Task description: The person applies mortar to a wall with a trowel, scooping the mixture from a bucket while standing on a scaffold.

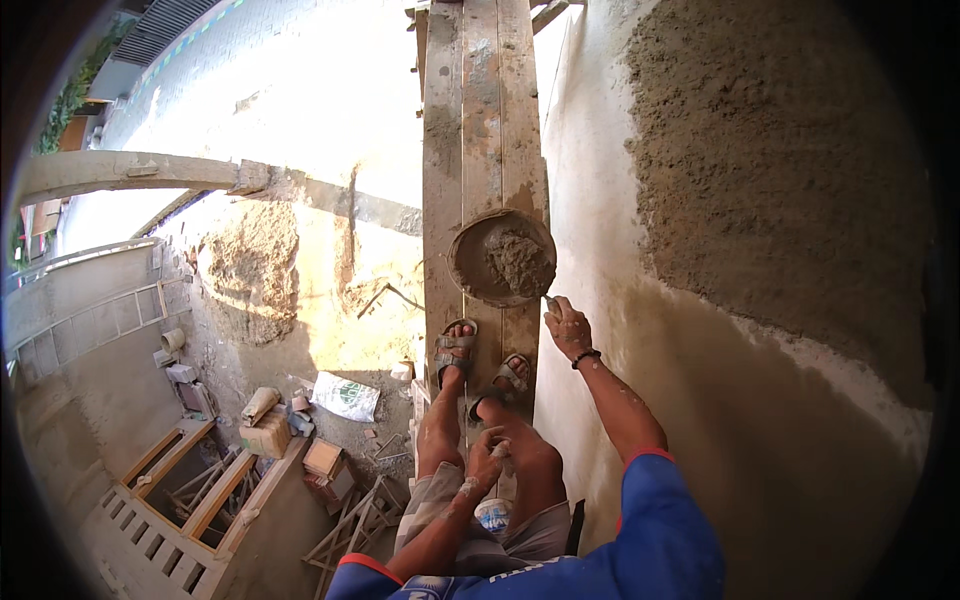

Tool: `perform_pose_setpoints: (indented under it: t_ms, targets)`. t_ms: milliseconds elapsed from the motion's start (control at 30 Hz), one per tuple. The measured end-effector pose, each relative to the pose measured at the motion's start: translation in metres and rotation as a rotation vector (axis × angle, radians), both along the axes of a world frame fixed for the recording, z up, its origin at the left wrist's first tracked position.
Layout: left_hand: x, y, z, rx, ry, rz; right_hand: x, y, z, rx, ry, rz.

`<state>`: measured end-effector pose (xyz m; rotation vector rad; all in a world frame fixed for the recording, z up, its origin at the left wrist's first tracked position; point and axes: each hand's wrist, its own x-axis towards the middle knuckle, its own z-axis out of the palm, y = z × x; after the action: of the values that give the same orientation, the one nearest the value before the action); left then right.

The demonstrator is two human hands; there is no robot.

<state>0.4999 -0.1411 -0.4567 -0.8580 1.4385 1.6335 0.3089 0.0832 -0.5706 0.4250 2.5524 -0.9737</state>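
Note:
My right hand [568,328] is closed round the handle of what looks like a trowel [551,301], at the near right rim of a round mortar pan [463,275]. Its blade cannot be made out. Wet grey mortar [520,262] is heaped in the right part of the pan, which rests on wooden planks [482,120]. My left hand [487,456] hangs in front of my knees, away from the pan. Its fingers are curled in, and whether they hold anything is hidden.
Rough, dark fresh plaster [780,170] covers much of the wall on the right; its lower part is smoother. Left of the planks, well below, lie a sand heap [250,270], a white sack [345,397], a wooden frame [215,490] and scrap wood. My sandalled feet stand on the planks.

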Motion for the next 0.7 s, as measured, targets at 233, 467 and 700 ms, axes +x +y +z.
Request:
perform_pose_setpoints:
  t_ms: [233,467,700]
  targets:
    - [-0.047,-0.022,0.084,-0.217,0.338,-0.389,0.018,0.046,0.227,-0.116,0.190,0.076]
    - [-0.107,-0.046,0.109,-0.108,0.512,-0.385,0.001,0.102,0.629,-0.021,0.402,0.342]
    - [-0.187,-0.072,0.109,-0.073,0.370,-0.382,0.055,0.124,0.922,0.401,0.869,0.594]
